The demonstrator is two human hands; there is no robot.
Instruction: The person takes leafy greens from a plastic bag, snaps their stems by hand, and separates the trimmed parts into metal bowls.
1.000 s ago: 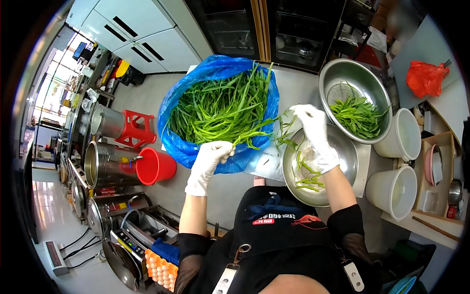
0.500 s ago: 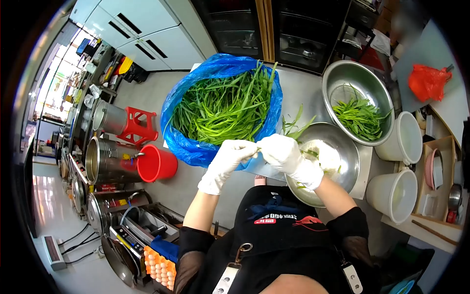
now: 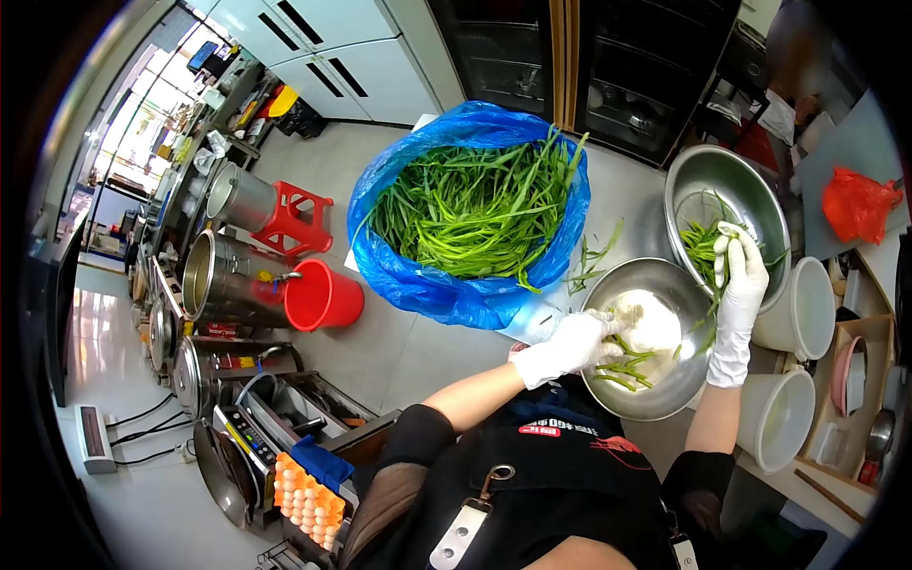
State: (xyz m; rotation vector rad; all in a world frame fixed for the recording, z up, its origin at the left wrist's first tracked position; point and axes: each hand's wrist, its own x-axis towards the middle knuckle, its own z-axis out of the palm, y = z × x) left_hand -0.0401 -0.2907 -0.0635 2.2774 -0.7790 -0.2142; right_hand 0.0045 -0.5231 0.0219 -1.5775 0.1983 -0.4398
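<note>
My left hand (image 3: 574,346), in a white glove, is over the rim of the near steel bowl (image 3: 608,404). Its fingers are closed around short water spinach stems (image 3: 627,366), and more pieces lie in the bowl. My gloved right hand (image 3: 743,280) reaches over the far steel bowl (image 3: 774,214), fingers curled around water spinach strands that hang from it toward the near bowl. A heap of picked water spinach (image 3: 700,249) sits in the far bowl, partly hidden by this hand. A blue plastic bag (image 3: 404,285) is full of long water spinach (image 3: 475,209).
Two white buckets (image 3: 774,418) stand at the right, beside a wooden box (image 3: 879,380). At the left are a red bucket (image 3: 323,296), a red stool (image 3: 293,220) and steel pots (image 3: 223,275). A tray of eggs (image 3: 309,503) is at lower left. Loose stems (image 3: 591,258) lie by the bag.
My hands were together in front of the bag, at a stem. They have parted: the right moved to the far bowl with greens, the left to the near bowl. The view has shifted.
</note>
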